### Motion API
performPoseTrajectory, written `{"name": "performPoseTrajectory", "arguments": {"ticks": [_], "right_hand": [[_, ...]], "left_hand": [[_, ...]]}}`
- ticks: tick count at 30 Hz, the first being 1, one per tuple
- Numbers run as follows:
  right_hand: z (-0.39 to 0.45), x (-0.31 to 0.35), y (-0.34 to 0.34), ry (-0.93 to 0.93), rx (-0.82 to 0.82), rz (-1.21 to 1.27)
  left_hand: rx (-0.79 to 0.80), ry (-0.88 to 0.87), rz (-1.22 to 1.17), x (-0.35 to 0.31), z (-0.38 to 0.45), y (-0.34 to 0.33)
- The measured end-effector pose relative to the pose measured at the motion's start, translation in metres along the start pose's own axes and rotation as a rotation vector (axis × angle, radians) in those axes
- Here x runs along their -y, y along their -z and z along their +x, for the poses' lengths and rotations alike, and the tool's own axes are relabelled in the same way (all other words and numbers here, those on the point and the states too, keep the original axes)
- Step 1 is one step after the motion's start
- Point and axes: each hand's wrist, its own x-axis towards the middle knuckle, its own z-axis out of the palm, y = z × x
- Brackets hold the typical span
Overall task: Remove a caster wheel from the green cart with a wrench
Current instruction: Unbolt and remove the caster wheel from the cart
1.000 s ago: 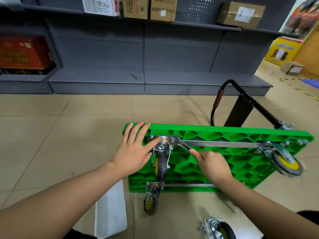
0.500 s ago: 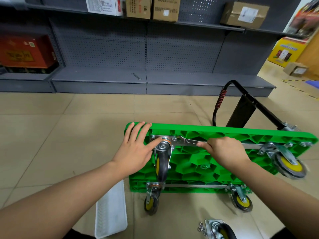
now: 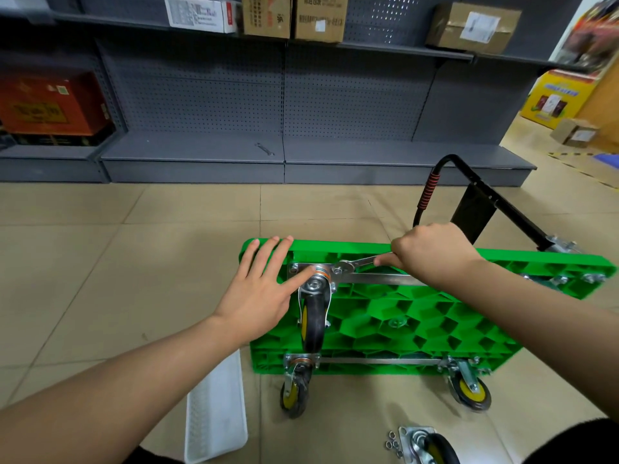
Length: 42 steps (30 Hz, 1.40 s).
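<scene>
Two hands | left hand [image 3: 258, 296] flat on green cart [image 3: 418, 316] | right hand [image 3: 430, 254] grips wrench [image 3: 360, 262] | box labels unreadable

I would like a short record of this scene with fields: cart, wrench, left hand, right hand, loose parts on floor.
cart: green plastic cart on its side, underside facing the camera
wrench: silver metal wrench, head on a bolt of the upper left black caster wheel plate
left hand: left hand flat on the cart's edge, thumb on the caster plate
right hand: right hand grips the wrench handle
loose parts on floor: detached caster wheel, small metal washers, white plastic tray
</scene>
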Motion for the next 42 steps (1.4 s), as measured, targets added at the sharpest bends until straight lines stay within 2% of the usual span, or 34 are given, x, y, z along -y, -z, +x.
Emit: {"name": "performPoseTrajectory", "arguments": {"ticks": [13, 20, 33, 37, 42], "right_hand": [[0.036, 0.003, 0.028, 0.188, 0.038, -0.163], [0.023, 0.001, 0.012, 0.14, 0.047, -0.076], [-0.021, 0.04, -0.101, -0.266, -0.195, 0.358], [-0.033, 0.086, -0.127, -0.521, -0.185, 0.646], [-0.035, 0.152, -0.123, -0.768, -0.127, 1.062]], "left_hand": [[-0.04, -0.007, 0.008, -0.002, 0.002, -0.004], [-0.04, -0.009, 0.007, -0.001, 0.002, -0.002], [-0.014, 0.001, 0.01, -0.002, 0.002, 0.001], [-0.006, 0.006, 0.016, -0.003, 0.002, 0.002], [0.006, 0.004, 0.022, -0.003, 0.0, 0.0]]}}
